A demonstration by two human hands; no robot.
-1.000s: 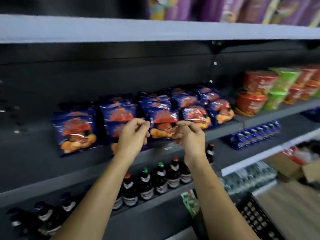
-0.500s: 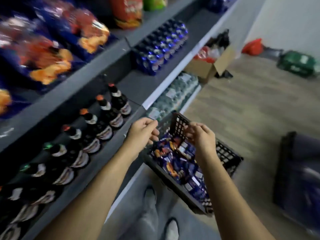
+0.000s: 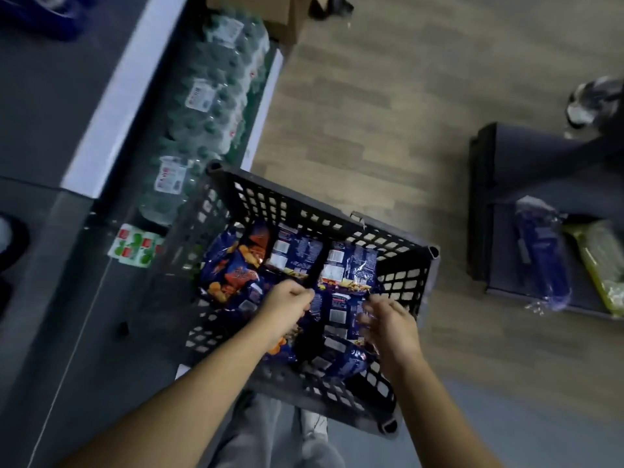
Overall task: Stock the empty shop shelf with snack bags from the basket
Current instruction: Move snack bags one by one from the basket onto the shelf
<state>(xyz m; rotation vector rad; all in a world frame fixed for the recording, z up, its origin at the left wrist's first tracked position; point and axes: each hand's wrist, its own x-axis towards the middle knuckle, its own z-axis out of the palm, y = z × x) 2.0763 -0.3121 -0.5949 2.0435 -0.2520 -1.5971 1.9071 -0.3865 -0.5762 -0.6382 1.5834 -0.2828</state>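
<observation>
A black lattice basket [image 3: 304, 211] stands on the floor in front of me. It holds several dark blue snack bags [image 3: 236, 265], some face up with orange snacks printed on them, others showing white labels. My left hand [image 3: 287, 305] is inside the basket with curled fingers at the left edge of one blue bag [image 3: 337, 309]; whether it grips the bag is unclear. My right hand [image 3: 388, 322], blurred, reaches down with its fingertips on the same bag's right side. The stocked shelf is out of view.
The shop rack's lower grey shelves [image 3: 50, 96] run along the left, with shrink-wrapped water bottles [image 3: 209, 96] at floor level beside the basket. A cardboard box [image 3: 270, 11] sits behind them. A dark crate [image 3: 523, 163] with wrapped packs stands to the right. My shoes [image 3: 314, 427] are just below the basket.
My view swung down from the snack shelf to the basket. Both hands dropped from shelf height into the basket and now reach one blue bag.
</observation>
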